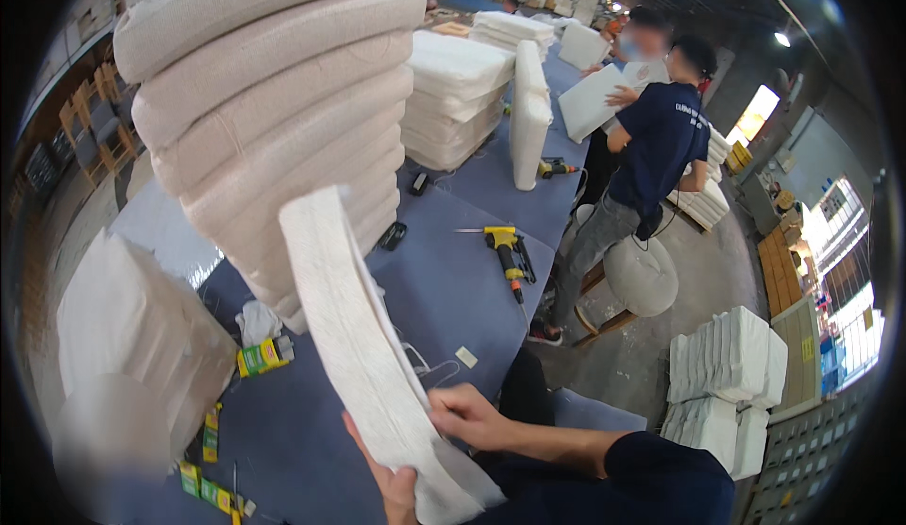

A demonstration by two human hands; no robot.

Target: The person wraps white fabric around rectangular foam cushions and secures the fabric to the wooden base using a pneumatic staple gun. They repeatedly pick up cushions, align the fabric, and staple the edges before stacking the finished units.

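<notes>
A white fabric-covered cushion (354,322) stands on edge before me, tilted, its seamed side facing me. My left hand (392,482) is closed round its near left edge, thumb on the fabric. On the other side, my right hand (467,416) has its fingers curled against the cushion's edge, gripping it there; the fingertips are hidden. Just behind the cushion rises a tall stack of similar cushions (274,91). A yellow and black staple gun (508,256) lies on the blue-grey table (444,289) to the right.
More cushion stacks stand at the left (142,327) and farther back (453,100). Green and yellow boxes (264,357) lie at the table's left, with a screwdriver (235,497) near me. A co-worker (656,138) stands at the right beside a round stool (640,273). White bundles (722,374) are stacked on the floor.
</notes>
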